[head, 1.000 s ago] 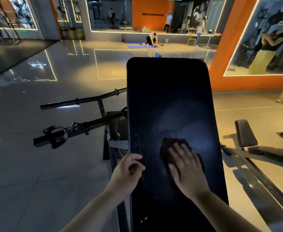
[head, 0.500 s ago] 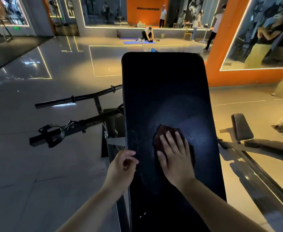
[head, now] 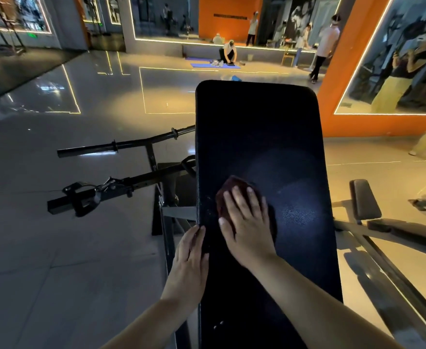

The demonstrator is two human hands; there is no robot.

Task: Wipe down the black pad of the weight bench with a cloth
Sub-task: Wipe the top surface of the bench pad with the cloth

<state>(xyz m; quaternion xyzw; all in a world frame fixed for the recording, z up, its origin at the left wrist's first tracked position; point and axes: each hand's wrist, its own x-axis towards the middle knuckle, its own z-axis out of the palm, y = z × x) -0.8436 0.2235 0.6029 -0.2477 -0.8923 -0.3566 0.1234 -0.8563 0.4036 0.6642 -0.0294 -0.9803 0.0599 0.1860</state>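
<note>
The long black bench pad (head: 259,137) runs away from me down the middle of the view. A dark red cloth (head: 228,188) lies on its left half, mostly hidden under my right hand (head: 246,220), which presses flat on it with fingers spread. My left hand (head: 190,258) rests on the pad's left edge just below and left of the cloth, fingers straight along the rim. A damp sheen (head: 297,212) shows on the pad to the right of the cloth.
Black metal bars and a bracket (head: 121,190) of the bench frame stick out to the left. A second bench with a small black pad (head: 364,202) stands to the right. Several people are on the glossy floor far behind, beside an orange wall (head: 337,91).
My right hand has slid the cloth leftward and slightly up the pad. My left hand has uncurled from a loose fist and now lies flat on the pad's edge.
</note>
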